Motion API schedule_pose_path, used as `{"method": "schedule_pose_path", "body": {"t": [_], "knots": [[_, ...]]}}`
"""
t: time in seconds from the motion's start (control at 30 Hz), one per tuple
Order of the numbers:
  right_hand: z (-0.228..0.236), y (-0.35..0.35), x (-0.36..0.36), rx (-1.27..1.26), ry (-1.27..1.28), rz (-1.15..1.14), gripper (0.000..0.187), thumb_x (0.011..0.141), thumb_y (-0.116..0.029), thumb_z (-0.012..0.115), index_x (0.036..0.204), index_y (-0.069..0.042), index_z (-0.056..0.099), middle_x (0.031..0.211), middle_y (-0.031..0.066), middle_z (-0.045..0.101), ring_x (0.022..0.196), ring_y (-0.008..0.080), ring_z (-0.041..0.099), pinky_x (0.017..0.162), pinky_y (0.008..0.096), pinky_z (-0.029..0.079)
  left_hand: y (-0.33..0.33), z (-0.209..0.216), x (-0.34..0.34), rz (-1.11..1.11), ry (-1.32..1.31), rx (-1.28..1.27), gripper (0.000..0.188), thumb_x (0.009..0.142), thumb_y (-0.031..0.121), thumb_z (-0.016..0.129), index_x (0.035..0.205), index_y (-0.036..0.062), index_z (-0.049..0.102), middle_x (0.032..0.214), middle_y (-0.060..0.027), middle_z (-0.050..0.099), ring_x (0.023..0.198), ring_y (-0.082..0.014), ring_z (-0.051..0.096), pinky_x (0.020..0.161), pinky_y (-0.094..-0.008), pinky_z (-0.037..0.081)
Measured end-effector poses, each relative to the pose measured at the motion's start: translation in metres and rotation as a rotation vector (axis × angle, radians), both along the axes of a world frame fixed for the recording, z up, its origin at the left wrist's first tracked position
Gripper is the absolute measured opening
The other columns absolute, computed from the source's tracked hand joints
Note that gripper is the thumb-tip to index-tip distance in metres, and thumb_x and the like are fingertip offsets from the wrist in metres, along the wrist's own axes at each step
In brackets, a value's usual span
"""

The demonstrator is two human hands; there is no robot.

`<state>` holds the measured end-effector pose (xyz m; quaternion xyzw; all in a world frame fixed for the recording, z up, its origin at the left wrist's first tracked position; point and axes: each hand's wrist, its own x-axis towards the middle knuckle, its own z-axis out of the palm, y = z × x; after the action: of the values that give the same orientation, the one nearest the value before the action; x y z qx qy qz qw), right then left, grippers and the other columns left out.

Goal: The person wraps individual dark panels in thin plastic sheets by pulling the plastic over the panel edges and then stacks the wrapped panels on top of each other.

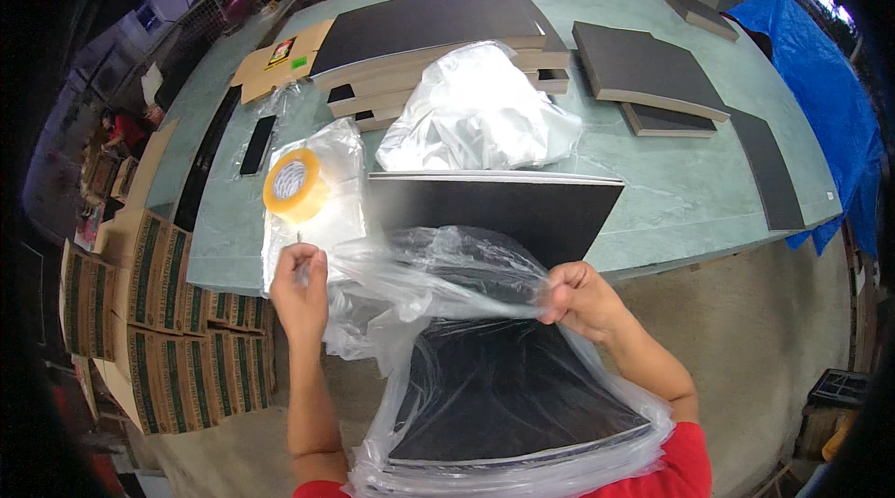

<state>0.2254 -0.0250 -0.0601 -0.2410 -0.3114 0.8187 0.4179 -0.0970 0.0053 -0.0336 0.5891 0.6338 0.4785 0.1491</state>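
Note:
A black rectangular panel (503,395) sits close to my body inside a clear plastic bag (447,265), whose loose upper part is gathered and stretched across between my hands. My left hand (300,291) is closed in a pinch at the left end of the film, just below the tape roll. The fingers of my right hand (583,300) are closed on the right side of the film. Beyond the bag, a black board (503,209) with a pale edge leans at the table's near edge. Part of it is hidden behind the film.
On the green table (671,209) lie a yellow tape roll (296,185) on flat plastic bags (340,148), a white plastic heap (480,116), stacked dark slabs (429,22), more slabs (643,69) and a cardboard piece (270,64). Cartons (177,358) stand left; a blue tarp (811,78) hangs right.

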Motion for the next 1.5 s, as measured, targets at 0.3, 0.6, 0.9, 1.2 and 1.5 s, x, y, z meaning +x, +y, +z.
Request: {"method": "schedule_pose_path", "body": {"t": [0.3, 0.6, 0.9, 1.2, 1.5], "knots": [[0.066, 0.012, -0.032, 0.964, -0.548, -0.289, 0.018, 0.068, -0.016, 0.069, 0.072, -0.003, 0.058, 0.094, 0.0150, 0.054, 0.095, 0.0188, 0.051, 0.083, 0.0314, 0.040, -0.035, 0.044, 0.093, -0.936, -0.335, -0.358, 0.017, 0.079, 0.017, 0.057, 0.086, 0.0021, 0.057, 0.071, -0.0088, 0.057, 0.066, -0.0150, 0.056, 0.058, -0.0280, 0.042], [0.044, 0.009, -0.023, 0.509, -0.144, 0.281, 0.029, 0.081, -0.029, 0.055, 0.081, 0.000, 0.058, 0.070, 0.0075, 0.057, 0.061, 0.0153, 0.054, 0.053, 0.0278, 0.044, -0.009, 0.051, 0.083, -1.093, -0.846, -0.569, 0.026, 0.078, 0.028, 0.060, 0.077, 0.0023, 0.056, 0.070, 0.0031, 0.051, 0.066, -0.0049, 0.045, 0.060, -0.0187, 0.036], [0.056, 0.010, -0.026, 1.261, -0.820, 0.920, 0.027, 0.080, -0.026, 0.052, 0.073, -0.001, 0.059, 0.061, 0.0113, 0.058, 0.062, 0.0224, 0.059, 0.059, 0.0332, 0.046, -0.005, 0.074, 0.066, -1.547, -0.507, -0.444, 0.022, 0.081, 0.021, 0.052, 0.075, 0.0006, 0.055, 0.054, -0.0068, 0.054, 0.057, -0.0224, 0.056, 0.052, -0.0317, 0.042], [0.029, -0.016, 0.008, 1.471, -2.331, 0.449, 0.055, 0.074, -0.021, 0.050, 0.126, -0.008, 0.036, 0.126, 0.0118, 0.038, 0.119, 0.0258, 0.032, 0.103, 0.0468, 0.013, -0.038, 0.051, 0.064, -1.142, 1.251, 0.018, 0.010, 0.066, 0.012, 0.052, 0.070, 0.0027, 0.052, 0.063, -0.0112, 0.056, 0.058, -0.0261, 0.057, 0.048, -0.0373, 0.044], [0.104, -0.008, 0.005, 1.119, -1.760, 0.714, 0.022, 0.066, -0.011, 0.058, 0.087, -0.005, 0.060, 0.079, 0.0122, 0.060, 0.074, 0.0250, 0.060, 0.068, 0.0366, 0.047, -0.023, -0.002, 0.027, -1.016, 1.250, -0.352, 0.012, 0.069, 0.012, 0.051, 0.066, 0.0014, 0.055, 0.061, -0.0136, 0.058, 0.055, -0.0289, 0.058, 0.048, -0.0387, 0.046]]}}
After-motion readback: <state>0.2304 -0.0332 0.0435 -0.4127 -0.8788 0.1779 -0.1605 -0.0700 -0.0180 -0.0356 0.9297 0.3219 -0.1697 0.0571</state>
